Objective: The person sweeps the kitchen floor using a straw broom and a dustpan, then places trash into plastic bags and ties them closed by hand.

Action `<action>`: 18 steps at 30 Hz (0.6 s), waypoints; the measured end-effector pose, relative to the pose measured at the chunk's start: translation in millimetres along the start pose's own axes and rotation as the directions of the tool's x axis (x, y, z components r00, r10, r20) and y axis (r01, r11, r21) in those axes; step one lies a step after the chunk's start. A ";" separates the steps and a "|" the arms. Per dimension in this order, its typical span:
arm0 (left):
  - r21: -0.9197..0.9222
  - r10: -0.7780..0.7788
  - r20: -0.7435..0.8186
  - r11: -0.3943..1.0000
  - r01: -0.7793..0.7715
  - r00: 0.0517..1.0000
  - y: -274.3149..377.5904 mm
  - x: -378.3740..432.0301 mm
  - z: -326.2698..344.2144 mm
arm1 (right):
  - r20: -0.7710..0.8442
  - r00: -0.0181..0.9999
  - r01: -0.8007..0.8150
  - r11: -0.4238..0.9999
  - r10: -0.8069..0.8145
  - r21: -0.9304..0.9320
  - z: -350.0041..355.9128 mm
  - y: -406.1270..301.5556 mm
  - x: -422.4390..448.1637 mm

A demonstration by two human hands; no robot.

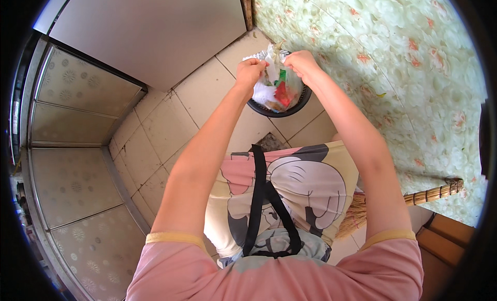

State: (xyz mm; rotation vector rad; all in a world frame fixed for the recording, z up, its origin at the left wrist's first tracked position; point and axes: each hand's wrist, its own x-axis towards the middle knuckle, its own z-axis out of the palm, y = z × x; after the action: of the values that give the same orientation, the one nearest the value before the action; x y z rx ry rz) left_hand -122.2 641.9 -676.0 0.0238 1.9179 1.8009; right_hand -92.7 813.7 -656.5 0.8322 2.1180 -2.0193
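Observation:
A round black plastic basket (pixel 278 114) stands on the tiled floor, lined with a translucent plastic bag (pixel 293 83) that holds rubbish. Red, green and white pieces show through the film. At the bag's upper left, my left hand (pixel 250 71) pinches a bit of the bag between thumb and fingers. My right hand (pixel 302 64) grips the bag's upper right part, with its fingers curled. White crumpled material (pixel 271 66) rises between the two hands. The basket's far rim is mostly hidden by the bag and my right hand.
A wall with floral covering (pixel 388 68) runs along the right. A straw broom (pixel 355 215) leans near my right arm. Patterned cabinet doors (pixel 77 184) line the left, and a plain pale panel (pixel 155 29) stands at the upper left. Brown boxes or boards (pixel 446 239) lie at lower right.

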 end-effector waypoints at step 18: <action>0.480 0.255 -0.035 0.852 -0.208 0.966 -11.4 -14.6 29.5 | -0.005 1.000 -0.006 0.992 0.005 -0.125 -21.8 12.9 -46.2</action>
State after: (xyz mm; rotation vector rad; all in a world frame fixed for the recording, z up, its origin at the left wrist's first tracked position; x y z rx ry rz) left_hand -94.9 662.9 -681.5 0.3568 2.4764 1.4426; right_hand -41.4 819.5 -645.7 0.8226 2.2150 -1.8604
